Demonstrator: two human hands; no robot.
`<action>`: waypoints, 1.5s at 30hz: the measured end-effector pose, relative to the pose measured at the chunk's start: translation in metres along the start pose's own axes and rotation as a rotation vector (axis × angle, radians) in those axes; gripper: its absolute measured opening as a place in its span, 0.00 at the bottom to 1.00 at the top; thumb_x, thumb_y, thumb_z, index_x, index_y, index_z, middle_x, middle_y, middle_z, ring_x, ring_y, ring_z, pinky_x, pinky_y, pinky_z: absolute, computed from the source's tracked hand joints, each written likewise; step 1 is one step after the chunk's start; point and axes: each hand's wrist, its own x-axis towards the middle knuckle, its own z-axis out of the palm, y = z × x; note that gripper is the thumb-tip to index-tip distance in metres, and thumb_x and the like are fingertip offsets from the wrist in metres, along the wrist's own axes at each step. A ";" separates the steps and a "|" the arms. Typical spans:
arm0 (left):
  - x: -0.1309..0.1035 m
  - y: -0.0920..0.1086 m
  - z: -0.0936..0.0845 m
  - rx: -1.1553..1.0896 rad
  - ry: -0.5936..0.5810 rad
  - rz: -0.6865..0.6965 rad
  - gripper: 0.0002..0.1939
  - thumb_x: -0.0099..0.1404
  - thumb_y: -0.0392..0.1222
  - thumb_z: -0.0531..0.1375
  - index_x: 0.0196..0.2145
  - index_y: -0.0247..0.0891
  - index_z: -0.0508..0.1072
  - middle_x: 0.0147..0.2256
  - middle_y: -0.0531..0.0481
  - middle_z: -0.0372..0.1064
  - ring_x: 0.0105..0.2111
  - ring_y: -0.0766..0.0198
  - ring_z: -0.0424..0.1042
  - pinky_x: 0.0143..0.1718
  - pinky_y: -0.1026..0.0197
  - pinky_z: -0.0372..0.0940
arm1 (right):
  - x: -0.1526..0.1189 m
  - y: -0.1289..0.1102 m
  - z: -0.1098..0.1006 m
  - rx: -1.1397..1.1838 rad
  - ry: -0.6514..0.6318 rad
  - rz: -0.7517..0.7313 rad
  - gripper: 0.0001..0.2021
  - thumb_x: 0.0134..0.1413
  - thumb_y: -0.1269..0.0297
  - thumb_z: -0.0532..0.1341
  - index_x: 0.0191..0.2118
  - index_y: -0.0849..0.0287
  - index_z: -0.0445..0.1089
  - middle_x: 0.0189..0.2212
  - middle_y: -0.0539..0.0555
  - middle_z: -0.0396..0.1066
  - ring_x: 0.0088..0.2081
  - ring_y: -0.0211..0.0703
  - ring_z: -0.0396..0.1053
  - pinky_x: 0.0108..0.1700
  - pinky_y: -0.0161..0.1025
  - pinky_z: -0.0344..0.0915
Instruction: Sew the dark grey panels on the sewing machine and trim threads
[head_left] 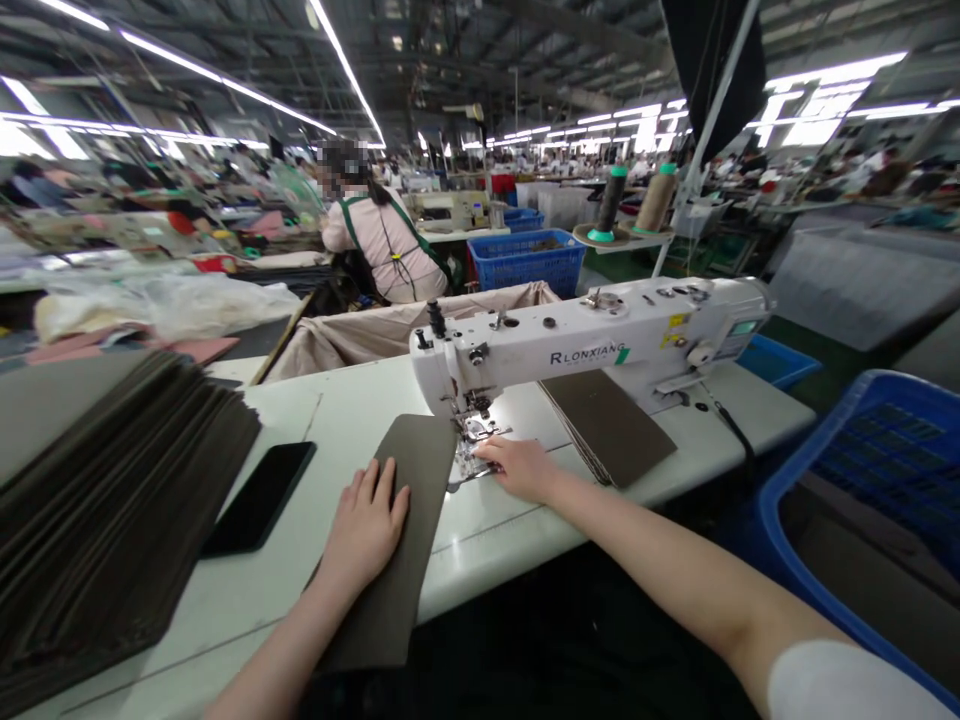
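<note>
1. Grey-brown panel (412, 540): flat on the pale table (495, 540), just left of the needle area, far right corner close beside the metal foot (474, 432). Contact with foot: cannot tell. Near end apparently out past the table's front edge.
2. Left hand (365, 525): palm down on the panel, fingers slightly apart, nearly straight. Steadying, by the look of it; no grip around anything.
3. Right hand (521, 468): at the metal foot, fingers bent and partly closed. Any pinch on thread or cloth: too small to tell.
4. Progress, as judged: one panel at the white sewing machine (517, 355), no seam discernible on it. Thick pile (150, 500) of similar pieces at left, smaller stack (611, 425) right of the needle, below the machine's arm. Sewn or unsewn, either lot: cannot tell. Probably mid-batch.
5. Between pile and panel: dark phone (260, 497).
6. Farther out: blue basket (772, 500) at right; dark spool (611, 205) and tan spool (658, 200) behind the machine; beyond the table, beige cloth (360, 338) and a person in a pale pink top (394, 240), back turned.
</note>
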 end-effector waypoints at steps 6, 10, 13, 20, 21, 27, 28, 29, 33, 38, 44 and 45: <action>-0.074 -0.031 -0.026 -0.042 -0.195 0.165 0.30 0.72 0.50 0.46 0.68 0.41 0.47 0.68 0.44 0.42 0.67 0.48 0.44 0.65 0.41 0.47 | -0.082 -0.003 -0.006 0.054 0.013 0.029 0.24 0.60 0.64 0.53 0.61 0.49 0.61 0.60 0.53 0.61 0.47 0.47 0.70 0.45 0.40 0.66; -0.078 -0.031 -0.039 -0.086 -0.280 0.291 0.32 0.71 0.51 0.48 0.69 0.48 0.42 0.69 0.51 0.38 0.68 0.51 0.43 0.67 0.43 0.44 | -0.174 -0.007 0.035 0.115 0.020 0.120 0.29 0.57 0.69 0.52 0.65 0.49 0.56 0.66 0.52 0.52 0.37 0.41 0.72 0.42 0.41 0.66; -0.055 -0.018 -0.038 -0.135 -0.339 0.385 0.32 0.71 0.52 0.50 0.68 0.49 0.43 0.69 0.53 0.39 0.67 0.52 0.44 0.67 0.44 0.45 | -0.221 -0.015 0.066 0.262 -0.016 0.153 0.26 0.57 0.70 0.53 0.61 0.47 0.62 0.63 0.52 0.57 0.38 0.40 0.72 0.40 0.39 0.66; -0.001 0.038 -0.036 -0.261 -0.361 0.631 0.26 0.70 0.54 0.52 0.62 0.46 0.61 0.65 0.48 0.54 0.64 0.51 0.52 0.64 0.44 0.50 | -0.219 -0.017 0.058 0.533 0.068 0.437 0.10 0.61 0.63 0.56 0.46 0.53 0.69 0.35 0.49 0.73 0.35 0.39 0.70 0.38 0.35 0.63; -0.003 0.053 -0.037 -0.281 -0.319 0.609 0.24 0.69 0.54 0.54 0.59 0.45 0.64 0.62 0.47 0.59 0.62 0.51 0.56 0.63 0.45 0.53 | -0.214 -0.014 0.053 0.533 0.080 0.452 0.08 0.61 0.62 0.57 0.45 0.54 0.69 0.33 0.49 0.72 0.34 0.39 0.69 0.37 0.35 0.62; -0.049 0.155 -0.029 -0.420 -0.124 0.394 0.18 0.69 0.46 0.57 0.54 0.41 0.67 0.47 0.44 0.67 0.47 0.54 0.66 0.50 0.52 0.64 | -0.190 -0.009 0.041 0.539 0.175 0.430 0.07 0.64 0.63 0.55 0.45 0.56 0.65 0.36 0.50 0.70 0.36 0.40 0.68 0.37 0.34 0.60; -0.054 0.165 -0.025 -0.421 -0.111 0.371 0.14 0.69 0.44 0.56 0.51 0.40 0.69 0.45 0.44 0.68 0.46 0.54 0.66 0.49 0.52 0.64 | -0.188 -0.010 0.040 0.518 0.170 0.419 0.07 0.64 0.62 0.55 0.45 0.55 0.64 0.36 0.50 0.70 0.36 0.40 0.68 0.36 0.34 0.59; -0.058 0.172 -0.021 -0.422 -0.101 0.349 0.10 0.70 0.42 0.55 0.47 0.39 0.70 0.43 0.44 0.68 0.44 0.54 0.67 0.47 0.52 0.64 | -0.185 -0.010 0.039 0.489 0.158 0.412 0.06 0.65 0.62 0.55 0.45 0.55 0.64 0.36 0.49 0.71 0.35 0.40 0.69 0.35 0.34 0.58; -0.059 0.178 -0.013 -0.429 -0.106 0.287 0.06 0.71 0.39 0.53 0.38 0.38 0.69 0.37 0.45 0.67 0.39 0.55 0.67 0.43 0.52 0.63 | -0.179 -0.011 0.036 0.363 0.116 0.393 0.06 0.66 0.60 0.54 0.43 0.55 0.64 0.34 0.48 0.71 0.34 0.41 0.70 0.32 0.35 0.54; -0.057 0.177 -0.017 -0.474 -0.157 0.227 0.04 0.68 0.40 0.55 0.36 0.40 0.69 0.36 0.47 0.68 0.38 0.55 0.68 0.41 0.54 0.62 | -0.175 -0.012 0.035 0.265 0.098 0.385 0.09 0.66 0.57 0.53 0.39 0.57 0.63 0.34 0.49 0.71 0.34 0.41 0.70 0.31 0.35 0.52; -0.056 0.181 -0.023 -0.553 -0.205 0.124 0.03 0.67 0.41 0.57 0.35 0.41 0.69 0.36 0.50 0.69 0.36 0.58 0.69 0.39 0.56 0.62 | -0.167 -0.018 0.033 0.249 0.070 0.358 0.09 0.67 0.57 0.51 0.40 0.57 0.62 0.33 0.49 0.73 0.32 0.41 0.71 0.30 0.36 0.48; -0.055 0.181 -0.023 -0.566 -0.210 0.110 0.04 0.67 0.41 0.58 0.34 0.41 0.69 0.35 0.50 0.69 0.36 0.58 0.69 0.39 0.56 0.62 | -0.167 -0.018 0.032 0.244 0.066 0.365 0.09 0.67 0.57 0.51 0.40 0.57 0.62 0.32 0.49 0.73 0.32 0.41 0.71 0.29 0.36 0.48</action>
